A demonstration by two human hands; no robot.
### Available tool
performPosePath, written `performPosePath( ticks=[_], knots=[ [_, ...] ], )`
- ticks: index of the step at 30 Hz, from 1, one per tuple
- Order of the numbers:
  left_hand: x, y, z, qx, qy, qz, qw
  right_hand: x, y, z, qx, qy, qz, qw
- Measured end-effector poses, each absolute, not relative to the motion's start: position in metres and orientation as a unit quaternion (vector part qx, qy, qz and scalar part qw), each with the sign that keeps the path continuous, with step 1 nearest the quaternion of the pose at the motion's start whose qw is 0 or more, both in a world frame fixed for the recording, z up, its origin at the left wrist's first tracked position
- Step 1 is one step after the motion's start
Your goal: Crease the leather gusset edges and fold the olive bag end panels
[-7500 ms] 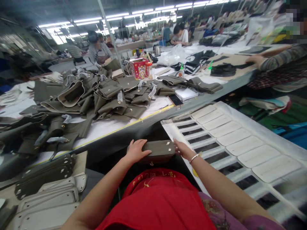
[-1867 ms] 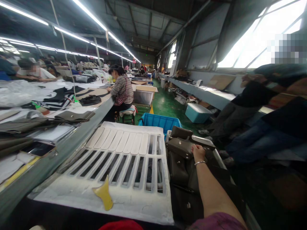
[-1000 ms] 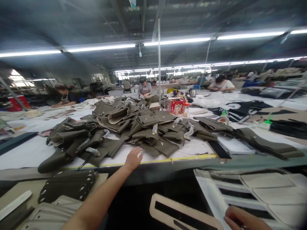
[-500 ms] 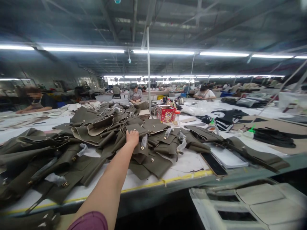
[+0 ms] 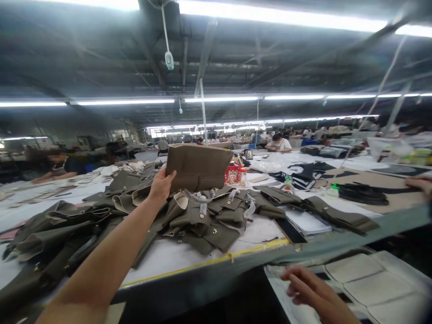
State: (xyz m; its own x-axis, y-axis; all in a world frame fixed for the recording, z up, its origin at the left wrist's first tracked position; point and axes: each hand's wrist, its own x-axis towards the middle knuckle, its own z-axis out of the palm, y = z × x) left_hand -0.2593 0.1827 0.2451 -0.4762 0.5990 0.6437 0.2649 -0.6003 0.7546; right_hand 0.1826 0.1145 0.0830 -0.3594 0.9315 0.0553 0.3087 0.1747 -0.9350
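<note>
My left hand [image 5: 162, 183] grips the left edge of an olive-brown leather-like bag piece [image 5: 199, 168], thumb on the near face, and holds it up over the table. Below it lies a heap of similar olive-brown pieces [image 5: 212, 238], some with gold-coloured metal fittings and bits of clear plastic wrap. At the lower right my right hand [image 5: 312, 290] is in the air with loosely bent fingers, holding nothing. Under it, in front of the table, are pale flat panels [image 5: 357, 272].
A black phone [image 5: 290, 230] and white paper [image 5: 312, 221] lie near the table edge [image 5: 249, 249]. Further back stand a red box [image 5: 232, 174] and a small jar [image 5: 243, 177]. Black strips [image 5: 362, 192] lie to the right. Another person's hand [image 5: 420, 183] shows at the right edge.
My left hand has lifted an olive-brown piece off the heap, up and slightly left. My right hand has come into view at the lower right. The view has tilted upward.
</note>
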Motion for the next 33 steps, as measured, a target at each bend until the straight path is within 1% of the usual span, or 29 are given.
performPosePath(
  ticks=[2,4,5,7,8,9,11,13,16,18,20,22,23,25,26,27,30,33],
  knots=[
    [-0.219,0.143,0.239,0.459,0.328,0.792,0.234,0.155,0.092,0.103,-0.356,-0.624,0.622,0.311],
    [-0.174,0.103,0.222,0.404,0.285,0.809,0.317,0.131,0.068,0.115,-0.239,-0.578,0.723,0.293],
    [-0.152,0.084,0.211,0.371,0.274,0.813,0.356,0.123,0.055,0.118,-0.195,-0.574,0.751,0.261],
    [-0.108,0.049,0.187,0.294,0.267,0.815,0.423,0.115,0.031,0.117,-0.156,-0.599,0.761,0.195],
    [-0.088,0.034,0.175,0.256,0.272,0.812,0.449,0.116,0.021,0.114,-0.166,-0.617,0.746,0.188],
    [-0.070,0.020,0.165,0.223,0.279,0.805,0.474,0.119,0.012,0.110,-0.189,-0.635,0.720,0.206],
    [-0.040,-0.002,0.146,0.180,0.291,0.786,0.516,0.133,-0.003,0.102,-0.246,-0.654,0.649,0.300],
    [-0.018,-0.015,0.133,0.158,0.281,0.770,0.550,0.152,-0.016,0.097,-0.265,-0.647,0.599,0.390],
    [0.003,-0.022,0.119,0.150,0.267,0.765,0.567,0.181,-0.035,0.095,-0.238,-0.633,0.576,0.459],
    [0.014,-0.025,0.112,0.166,0.283,0.766,0.553,0.197,-0.046,0.096,-0.257,-0.663,0.522,0.472],
    [0.026,-0.028,0.105,0.189,0.306,0.762,0.539,0.209,-0.054,0.095,-0.308,-0.727,0.410,0.456],
    [0.037,-0.034,0.100,0.203,0.328,0.740,0.551,0.218,-0.056,0.092,-0.333,-0.796,0.297,0.410],
    [0.043,-0.037,0.098,0.206,0.338,0.722,0.567,0.221,-0.056,0.089,-0.323,-0.828,0.262,0.376],
    [0.052,-0.043,0.095,0.202,0.354,0.688,0.600,0.226,-0.053,0.078,-0.292,-0.872,0.231,0.317],
    [0.056,-0.046,0.095,0.194,0.356,0.678,0.613,0.228,-0.051,0.071,-0.289,-0.876,0.227,0.311],
    [0.060,-0.048,0.095,0.186,0.352,0.674,0.622,0.231,-0.048,0.064,-0.300,-0.868,0.225,0.324],
    [0.071,-0.057,0.099,0.194,0.300,0.676,0.644,0.245,-0.042,0.047,-0.371,-0.804,0.215,0.411],
    [0.082,-0.069,0.105,0.262,0.262,0.650,0.664,0.260,-0.039,0.045,-0.405,-0.775,0.197,0.444]
  ],
)
